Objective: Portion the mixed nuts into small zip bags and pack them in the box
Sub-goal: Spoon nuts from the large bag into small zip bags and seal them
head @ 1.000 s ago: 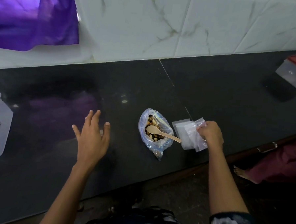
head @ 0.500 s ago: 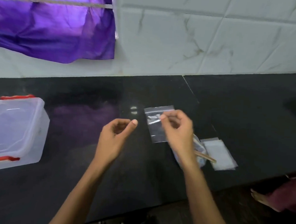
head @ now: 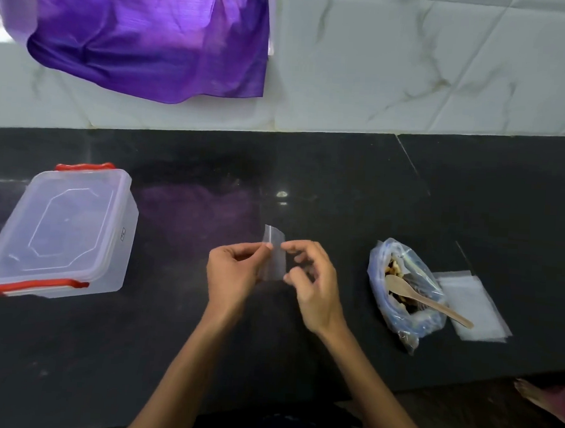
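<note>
The thin film could slip or stay sealed if the 2 layers are not separated at the zip, and nuts would then be spilled on the counter [head: 299, 362]. 1 zip bag [head: 274, 257] is held upright between both hands: its left edge is pinched by the left hand [head: 230, 276], its right edge by the right hand [head: 313, 287] (fingers curled). The nut bag [head: 405, 289], spoon [head: 427, 301] inside, lies well to the right; the box [head: 61, 231], lid on, well left.

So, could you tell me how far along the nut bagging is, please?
Nothing looks portioned yet. Both hands, left hand and right hand, pinch one empty zip bag. The nut bag holds the spoon, spare bags wait, and the box is lidded.
</note>
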A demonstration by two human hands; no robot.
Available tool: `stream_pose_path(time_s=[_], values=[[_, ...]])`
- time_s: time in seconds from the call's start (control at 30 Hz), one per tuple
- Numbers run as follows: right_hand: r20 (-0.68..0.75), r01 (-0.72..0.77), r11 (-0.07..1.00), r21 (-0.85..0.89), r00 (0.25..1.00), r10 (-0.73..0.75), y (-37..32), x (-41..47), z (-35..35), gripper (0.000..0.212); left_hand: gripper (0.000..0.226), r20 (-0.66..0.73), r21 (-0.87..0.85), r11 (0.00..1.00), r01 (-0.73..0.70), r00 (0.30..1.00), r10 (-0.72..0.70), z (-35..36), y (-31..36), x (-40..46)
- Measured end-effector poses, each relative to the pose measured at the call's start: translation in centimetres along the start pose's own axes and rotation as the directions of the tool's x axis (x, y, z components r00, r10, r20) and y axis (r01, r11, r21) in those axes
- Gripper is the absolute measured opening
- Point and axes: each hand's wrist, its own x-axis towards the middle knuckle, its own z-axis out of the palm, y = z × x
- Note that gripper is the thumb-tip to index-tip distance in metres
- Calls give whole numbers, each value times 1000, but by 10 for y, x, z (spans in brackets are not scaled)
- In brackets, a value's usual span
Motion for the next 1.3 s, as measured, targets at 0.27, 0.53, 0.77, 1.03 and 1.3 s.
stream_pose_path(time_s=[0.27,0.53,0.77,1.03,1.3], values=[[131,-313,940,135,946,296,-12,20,-17,7,11,-20,135,984,-113,993,116,16,-2,-4],[211,-392,914,103,907,365,-17,23,-41,10,13,252,158,984,-87,967,45,11,6,-4],[218,-379,923,70,908,357,-12,21,-51,18,18,372,244,955,-167,926,67,18,9,-8],[195,-378,926,-20,907,374,-12,22,-51,12,13,187,318,919,-234,966,181,33,2,-15],[-110,-254,906,-338,967,230,-12,26,-43,18,14,-20,534,757,-376,890,456,35,0,-11]])
